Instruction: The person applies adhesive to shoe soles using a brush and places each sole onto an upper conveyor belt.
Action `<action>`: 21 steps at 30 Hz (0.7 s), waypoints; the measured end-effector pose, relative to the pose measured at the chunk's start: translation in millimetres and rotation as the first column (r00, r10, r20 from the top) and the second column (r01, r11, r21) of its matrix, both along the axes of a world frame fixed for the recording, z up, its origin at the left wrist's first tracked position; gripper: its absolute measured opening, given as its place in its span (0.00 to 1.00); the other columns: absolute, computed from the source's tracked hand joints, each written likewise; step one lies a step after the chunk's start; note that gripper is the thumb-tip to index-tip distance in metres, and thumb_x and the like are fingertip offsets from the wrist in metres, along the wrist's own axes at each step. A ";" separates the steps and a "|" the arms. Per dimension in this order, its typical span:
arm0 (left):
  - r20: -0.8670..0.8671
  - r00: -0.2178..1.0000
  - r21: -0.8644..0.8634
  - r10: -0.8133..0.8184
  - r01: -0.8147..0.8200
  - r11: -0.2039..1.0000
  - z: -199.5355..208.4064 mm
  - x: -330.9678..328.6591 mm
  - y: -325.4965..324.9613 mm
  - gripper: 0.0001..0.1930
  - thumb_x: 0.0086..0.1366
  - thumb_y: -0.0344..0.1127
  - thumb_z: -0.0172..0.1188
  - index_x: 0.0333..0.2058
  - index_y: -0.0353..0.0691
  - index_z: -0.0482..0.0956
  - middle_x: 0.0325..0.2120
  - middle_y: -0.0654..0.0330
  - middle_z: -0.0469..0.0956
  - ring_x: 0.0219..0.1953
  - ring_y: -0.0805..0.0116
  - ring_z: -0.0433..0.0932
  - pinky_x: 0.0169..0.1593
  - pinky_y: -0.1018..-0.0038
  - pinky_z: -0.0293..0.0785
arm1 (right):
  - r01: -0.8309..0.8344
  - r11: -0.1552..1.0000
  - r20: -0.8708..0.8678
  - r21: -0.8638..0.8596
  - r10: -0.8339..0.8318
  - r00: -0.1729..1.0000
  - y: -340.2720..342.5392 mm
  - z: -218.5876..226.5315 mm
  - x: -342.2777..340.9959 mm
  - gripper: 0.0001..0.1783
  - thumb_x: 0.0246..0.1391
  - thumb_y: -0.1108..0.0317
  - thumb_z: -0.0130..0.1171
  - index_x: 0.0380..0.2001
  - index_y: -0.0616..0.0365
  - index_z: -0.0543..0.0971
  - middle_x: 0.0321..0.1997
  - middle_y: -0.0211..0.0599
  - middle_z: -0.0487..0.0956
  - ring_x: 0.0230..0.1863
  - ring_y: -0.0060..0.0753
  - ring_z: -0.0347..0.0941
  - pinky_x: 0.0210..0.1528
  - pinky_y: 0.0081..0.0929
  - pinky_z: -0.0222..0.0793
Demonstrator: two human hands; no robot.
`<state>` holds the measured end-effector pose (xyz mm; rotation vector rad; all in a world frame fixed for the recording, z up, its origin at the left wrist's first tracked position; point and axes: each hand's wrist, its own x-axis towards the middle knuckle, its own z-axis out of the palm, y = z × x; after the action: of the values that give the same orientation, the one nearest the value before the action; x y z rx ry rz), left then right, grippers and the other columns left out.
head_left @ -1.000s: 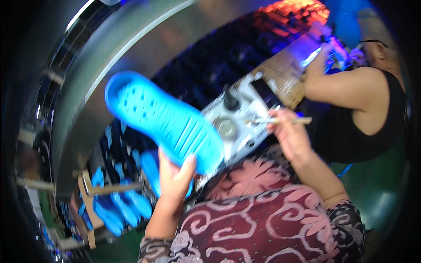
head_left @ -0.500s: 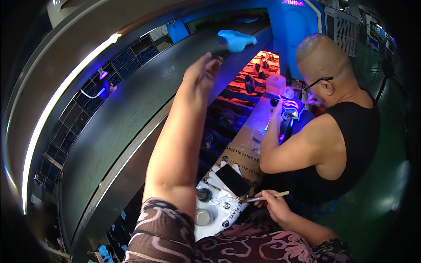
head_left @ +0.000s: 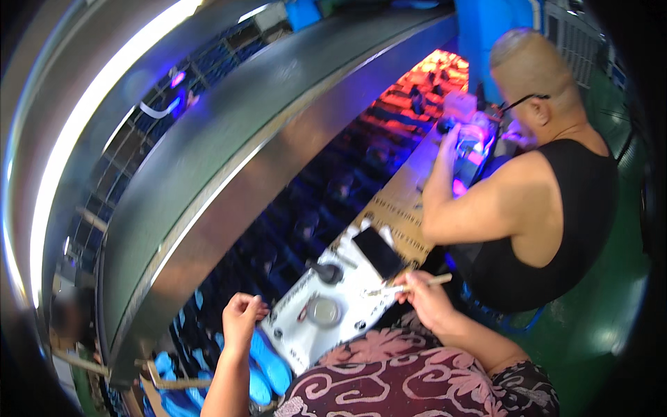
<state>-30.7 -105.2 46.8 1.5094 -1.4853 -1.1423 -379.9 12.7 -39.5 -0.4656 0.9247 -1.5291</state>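
Note:
My right hand [head_left: 425,299] grips a brush [head_left: 439,280] by its pale wooden handle, its tip over the white-covered bench. My left hand [head_left: 242,316] is loosely curled with no object visible in it, just above a pair of blue shoe-shaped pieces [head_left: 269,365]. On the bench's white covering [head_left: 288,323] stands a round open pot [head_left: 324,311] with pale contents. Behind the pot is a dark, short-necked container [head_left: 326,272]. A black phone [head_left: 379,251] lies on a white glove [head_left: 345,244] farther along.
A dark conveyor belt [head_left: 229,132] with a metal side curves along the left. Below it a lower rack [head_left: 306,208] holds dark shoes, lit red at its far end. A co-worker [head_left: 514,201] in a black top sits to the right. More blue pieces [head_left: 174,389] lie at lower left.
My left arm has come back from over the conveyor, where a blue shoe-shaped piece was beyond its fingers, down beside the blue pieces near me. The right hand keeps the brush. The view has shifted.

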 end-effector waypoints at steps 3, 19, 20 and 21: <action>0.552 0.795 -0.253 0.252 -0.128 0.959 -63.9 126.3 71.4 0.18 0.58 0.32 0.60 0.47 0.32 0.72 0.40 0.49 0.76 0.39 0.60 0.78 0.43 0.69 0.74 | 0.035 0.995 0.020 -0.091 -0.033 0.999 -7.3 -3.4 18.4 0.14 0.62 0.62 0.51 0.37 0.64 0.75 0.38 0.39 0.76 0.36 0.29 0.74 0.41 0.28 0.71; 0.679 0.586 -0.125 0.443 -0.502 0.856 -149.6 222.8 160.4 0.12 0.54 0.32 0.56 0.35 0.32 0.68 0.28 0.48 0.76 0.30 0.54 0.76 0.35 0.62 0.71 | -0.167 0.986 -0.121 -0.029 0.162 0.979 -13.0 21.5 109.1 0.17 0.61 0.59 0.53 0.38 0.65 0.74 0.32 0.33 0.73 0.35 0.24 0.69 0.42 0.22 0.65; 0.678 0.592 -0.115 0.435 -0.499 0.859 -159.6 227.1 160.4 0.12 0.54 0.32 0.56 0.35 0.32 0.68 0.28 0.48 0.76 0.30 0.54 0.76 0.35 0.62 0.71 | -0.163 0.986 -0.126 -0.020 0.159 0.979 -11.6 21.7 110.8 0.17 0.61 0.59 0.53 0.38 0.65 0.74 0.32 0.33 0.73 0.35 0.24 0.69 0.42 0.22 0.65; 0.315 0.771 -0.034 0.554 -0.574 0.818 -166.2 227.9 156.3 0.14 0.56 0.33 0.56 0.38 0.32 0.69 0.31 0.50 0.77 0.32 0.56 0.77 0.37 0.64 0.72 | -0.150 0.989 -0.101 -0.002 0.149 0.984 -12.0 21.8 112.1 0.17 0.61 0.58 0.53 0.38 0.64 0.74 0.32 0.33 0.73 0.35 0.24 0.69 0.42 0.21 0.65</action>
<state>197.2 51.1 -119.4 2.0717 -1.0522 -0.6057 -267.8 0.6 -17.7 -0.6098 0.9391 -1.3840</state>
